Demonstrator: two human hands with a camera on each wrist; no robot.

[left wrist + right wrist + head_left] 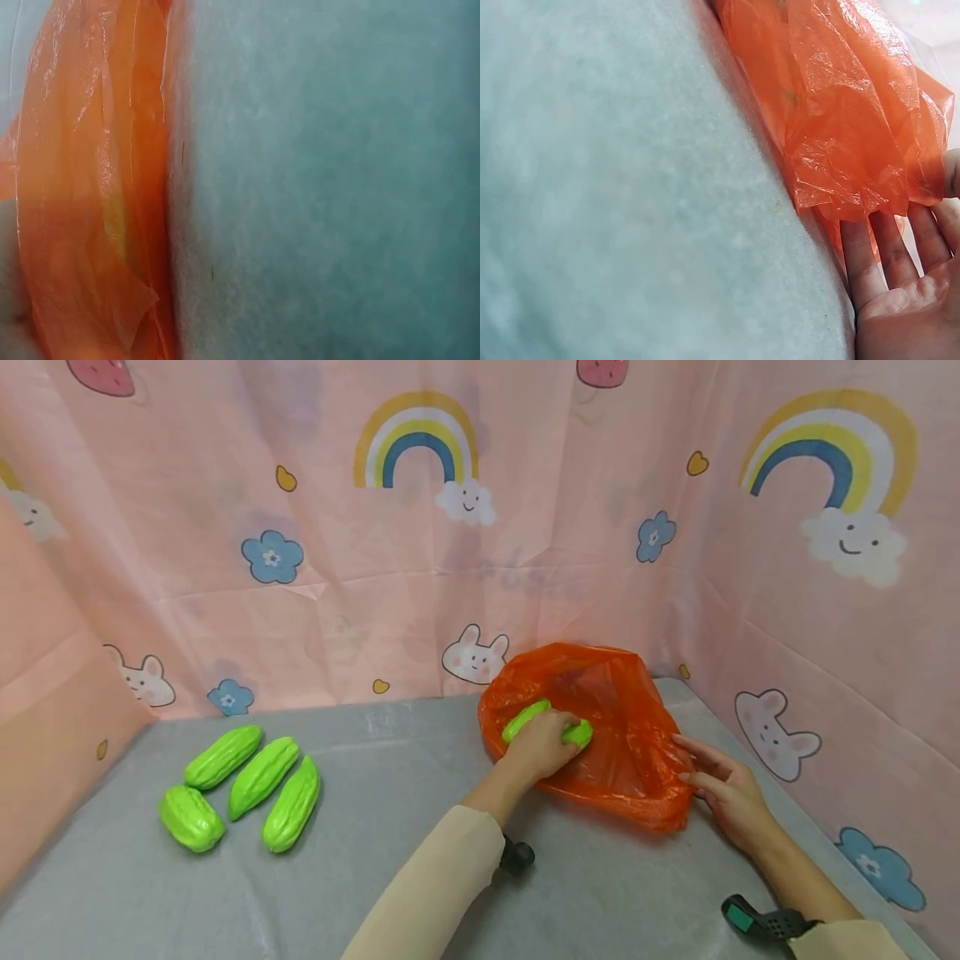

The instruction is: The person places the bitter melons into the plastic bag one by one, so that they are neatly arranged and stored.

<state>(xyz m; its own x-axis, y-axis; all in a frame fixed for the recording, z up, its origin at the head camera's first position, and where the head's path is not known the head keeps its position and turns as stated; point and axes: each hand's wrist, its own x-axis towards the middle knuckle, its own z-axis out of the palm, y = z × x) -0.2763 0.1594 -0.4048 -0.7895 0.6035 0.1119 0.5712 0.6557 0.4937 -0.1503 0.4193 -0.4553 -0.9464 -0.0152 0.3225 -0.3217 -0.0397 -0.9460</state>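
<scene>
My left hand (542, 745) reaches into the mouth of an orange plastic bag (645, 752), fingers curled round a bright green, ridged bitter gourd (579, 734). Green also shows on the other side of this hand; I cannot tell whether that is the same gourd or a second one. At the bag's right side, my right hand (731, 797) holds the rim between thumb and fingers. In the right wrist view its fingers (894, 251) run up behind the thin plastic. The left wrist view has the bag's crumpled side (97, 187), with part of the left hand at the edge.
Several more bitter gourds (258, 777) lie grouped on the left of the grey table (360, 860). Pink printed curtains (337, 635) hang behind the table and along both sides. The bag sits near the back right, close to the curtain.
</scene>
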